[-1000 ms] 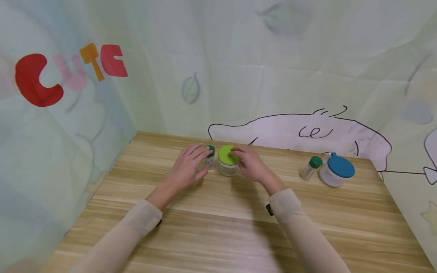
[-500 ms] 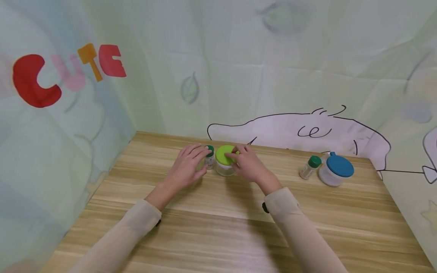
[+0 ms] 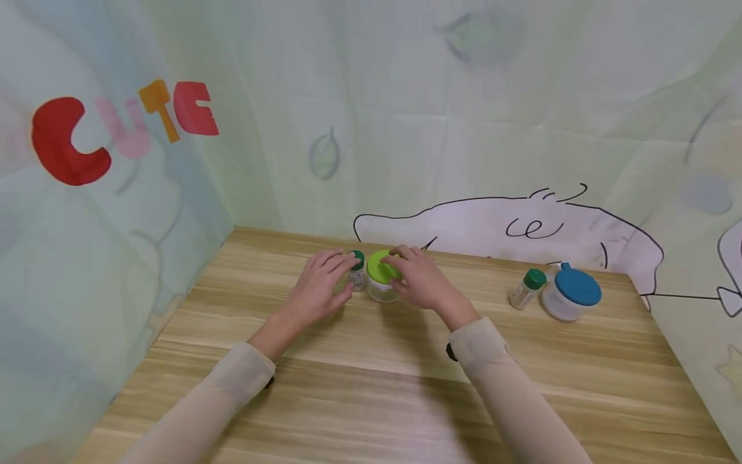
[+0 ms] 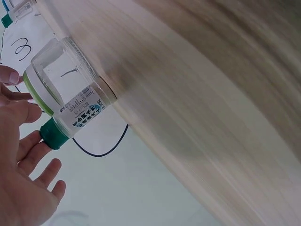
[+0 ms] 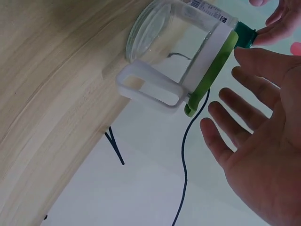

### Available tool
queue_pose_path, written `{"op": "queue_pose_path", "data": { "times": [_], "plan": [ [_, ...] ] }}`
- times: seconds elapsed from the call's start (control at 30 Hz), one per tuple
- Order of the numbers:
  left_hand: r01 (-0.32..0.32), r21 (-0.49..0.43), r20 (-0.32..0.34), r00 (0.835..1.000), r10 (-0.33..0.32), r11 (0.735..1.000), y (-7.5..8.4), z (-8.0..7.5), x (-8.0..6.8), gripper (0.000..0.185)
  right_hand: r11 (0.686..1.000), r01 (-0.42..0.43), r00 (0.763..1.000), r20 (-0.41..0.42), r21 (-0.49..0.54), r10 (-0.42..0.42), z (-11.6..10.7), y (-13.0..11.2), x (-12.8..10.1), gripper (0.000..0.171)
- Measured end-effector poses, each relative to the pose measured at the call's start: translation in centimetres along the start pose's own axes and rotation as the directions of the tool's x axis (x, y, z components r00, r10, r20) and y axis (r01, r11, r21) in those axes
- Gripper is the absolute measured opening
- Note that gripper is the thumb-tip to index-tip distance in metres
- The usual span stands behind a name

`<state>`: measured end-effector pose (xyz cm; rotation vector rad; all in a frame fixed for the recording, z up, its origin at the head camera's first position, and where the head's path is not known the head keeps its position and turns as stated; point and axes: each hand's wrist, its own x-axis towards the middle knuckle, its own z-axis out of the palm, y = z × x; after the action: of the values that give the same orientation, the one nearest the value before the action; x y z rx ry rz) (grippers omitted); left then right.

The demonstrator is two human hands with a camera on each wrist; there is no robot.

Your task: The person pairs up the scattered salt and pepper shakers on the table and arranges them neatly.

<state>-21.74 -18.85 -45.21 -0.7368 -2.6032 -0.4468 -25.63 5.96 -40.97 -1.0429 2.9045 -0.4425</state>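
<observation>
A small clear spice bottle (image 3: 356,278) with a green cap stands upright near the table's back edge. Fingertips of my left hand (image 3: 315,287) are at its cap (image 4: 54,133), the other fingers loosely spread. Right beside the bottle stands a clear jar (image 5: 162,33) with a light green lid (image 3: 379,267) and a white side handle (image 5: 150,87). My right hand (image 3: 422,280) reaches over this lid from the right, its thumb at the lid's edge and its fingers relaxed and spread in the right wrist view.
Farther right on the wooden table (image 3: 359,380), a second green-capped bottle (image 3: 526,290) stands beside a clear jar with a blue lid (image 3: 578,287). Printed cloth (image 3: 394,154) hangs behind the table, and more cloth with coloured letters (image 3: 194,108) hangs on the left.
My right hand has moved slightly left over the green lid, and the jar now sits a little closer to the bottle. The left hand stays at the bottle's cap.
</observation>
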Motion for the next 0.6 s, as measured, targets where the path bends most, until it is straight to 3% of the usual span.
{"op": "queue_pose_path", "data": {
  "times": [0.3, 0.6],
  "plan": [
    [-0.013, -0.001, -0.022, 1.000, 0.013, 1.000, -0.03, 0.14, 0.01, 0.053, 0.995, -0.011, 0.998, 0.063, 0.095, 0.005, 0.48, 0.24, 0.46, 0.044],
    [0.002, -0.019, -0.022, 1.000, -0.002, 1.000, -0.09, 0.19, -0.05, 0.053, 0.999, -0.024, 0.998, 0.055, 0.047, 0.021, 0.74, 0.04, 0.53, 0.046]
  ]
}}
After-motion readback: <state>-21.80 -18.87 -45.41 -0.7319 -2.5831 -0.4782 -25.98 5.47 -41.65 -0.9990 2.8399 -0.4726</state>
